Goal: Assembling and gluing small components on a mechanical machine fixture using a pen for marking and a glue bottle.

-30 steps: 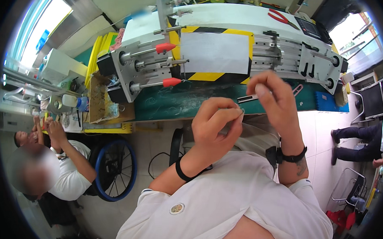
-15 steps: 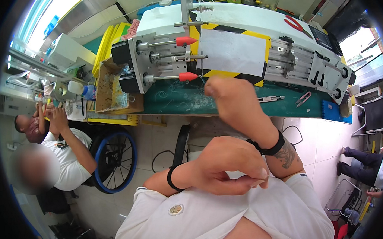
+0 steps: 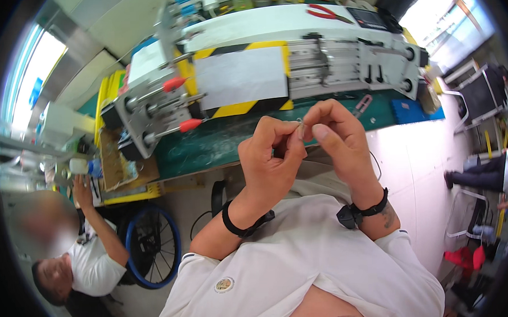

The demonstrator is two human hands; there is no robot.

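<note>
In front of the bench edge, at chest height, my two hands meet fingertip to fingertip. My left hand pinches a tiny, thin, pale piece between thumb and forefinger; it is too small to name. Curled around the other side of this piece is my right hand, its thumb and forefinger close to the left fingertips. Just beyond stands a metal machine with rods bearing red cone tips, and a yellow-and-black striped plate with a white sheet on it.
Metal rails extend right along the green bench top. Red-handled pliers, pink snips and a blue pad lie there. A cardboard box stands left, near a co-worker beside a blue-rimmed wheel.
My right hand has come back from beside the machine's red tip to my left hand. The left hand has risen from my chest to meet it. The machine now appears further left.
</note>
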